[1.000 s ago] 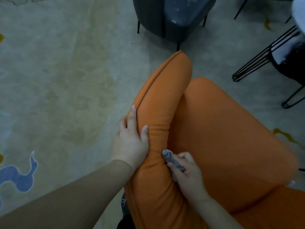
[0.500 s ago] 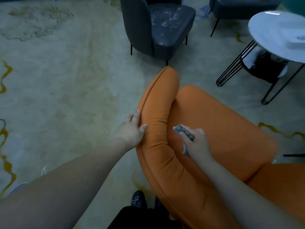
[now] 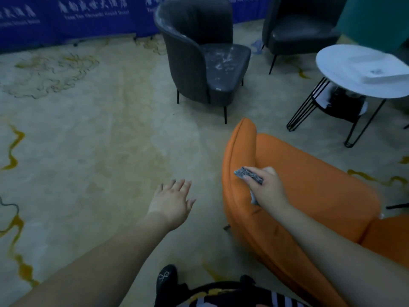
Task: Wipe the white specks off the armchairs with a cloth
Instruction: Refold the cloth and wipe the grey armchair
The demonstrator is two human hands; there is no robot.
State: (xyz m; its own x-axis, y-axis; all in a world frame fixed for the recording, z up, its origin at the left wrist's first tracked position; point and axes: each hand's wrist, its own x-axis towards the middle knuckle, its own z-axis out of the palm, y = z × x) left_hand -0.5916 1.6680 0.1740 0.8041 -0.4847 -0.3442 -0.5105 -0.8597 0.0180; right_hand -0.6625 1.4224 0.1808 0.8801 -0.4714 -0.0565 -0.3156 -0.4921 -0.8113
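Cloth (image 3: 249, 173) sits pinched in the right hand (image 3: 269, 189) against the orange armchair (image 3: 309, 196) for wiping; left hand (image 3: 171, 202) hovers spread, gripping nothing.

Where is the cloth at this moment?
In the head view, right of centre: the cloth is held in the right hand, against the orange armchair's raised back edge.

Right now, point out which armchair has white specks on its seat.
The nearer dark grey armchair, straight ahead across the carpet: white specks cover its seat. The orange armchair and the far dark armchair show none.
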